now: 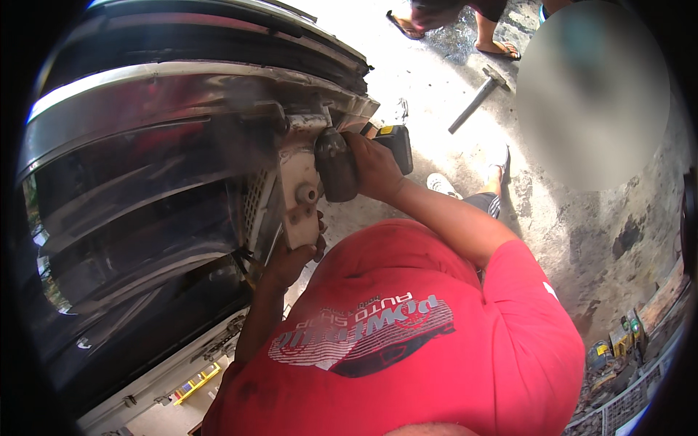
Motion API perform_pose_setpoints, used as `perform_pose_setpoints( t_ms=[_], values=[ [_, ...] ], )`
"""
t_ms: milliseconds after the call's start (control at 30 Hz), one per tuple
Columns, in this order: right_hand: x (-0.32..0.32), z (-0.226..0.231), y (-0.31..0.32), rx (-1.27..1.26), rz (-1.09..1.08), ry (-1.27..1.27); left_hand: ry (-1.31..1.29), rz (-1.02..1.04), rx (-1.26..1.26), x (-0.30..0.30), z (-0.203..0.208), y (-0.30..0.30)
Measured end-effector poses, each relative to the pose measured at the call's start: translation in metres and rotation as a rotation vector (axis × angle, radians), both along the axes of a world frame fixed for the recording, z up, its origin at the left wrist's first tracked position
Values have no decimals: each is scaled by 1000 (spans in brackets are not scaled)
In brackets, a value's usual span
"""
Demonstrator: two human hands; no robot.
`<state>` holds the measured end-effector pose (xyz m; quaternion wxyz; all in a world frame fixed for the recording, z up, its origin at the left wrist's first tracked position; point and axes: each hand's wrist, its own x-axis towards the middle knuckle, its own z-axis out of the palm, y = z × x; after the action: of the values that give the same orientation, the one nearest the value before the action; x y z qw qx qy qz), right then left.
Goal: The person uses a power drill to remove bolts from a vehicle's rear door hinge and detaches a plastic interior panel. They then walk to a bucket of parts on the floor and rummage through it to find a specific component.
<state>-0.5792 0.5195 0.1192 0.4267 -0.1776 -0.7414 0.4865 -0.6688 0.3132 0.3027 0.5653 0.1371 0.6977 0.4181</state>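
Note:
My right hand [376, 168] is closed around the handle of a dark cordless power tool [337, 173]. Its battery [395, 147], black with a yellow patch, sticks out on the far side of the hand. The tool's rounded body lies against or just beside a pale metal bracket [298, 171] at the car's end; its tip is hidden. My left hand [294, 263] grips the lower end of this bracket, the thumb on its face and the fingers round its edge. A short round stub [307, 194] stands out from the bracket between both hands.
Dark glossy car bodywork [145, 160] fills the left side. On the concrete floor lies a hammer [476, 103]. Another person's sandalled foot [499, 49] is at the top. A white shoe [442, 184] shows beyond my right forearm. Cans [602, 352] and a crate [629, 403] stand at lower right.

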Motion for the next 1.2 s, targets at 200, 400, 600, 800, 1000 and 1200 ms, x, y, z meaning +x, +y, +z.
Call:
perform_pose_setpoints(
  t_ms=[200,400,600,800,1000,1200],
  values=[
    [18,6,1,53,41,-46,15,2,13,9,3,-14],
    [28,22,3,146,72,-56,32,35,4,14,3,-36],
    [34,46,0,181,133,-95,72,76,68,27,6,-49],
    [32,72,-3,240,181,-84,93,132,117,37,7,-72],
    [16,96,-14,361,202,-36,87,224,209,46,13,-97],
    [8,112,-17,467,287,-10,81,273,355,58,10,-113]
  ],
)
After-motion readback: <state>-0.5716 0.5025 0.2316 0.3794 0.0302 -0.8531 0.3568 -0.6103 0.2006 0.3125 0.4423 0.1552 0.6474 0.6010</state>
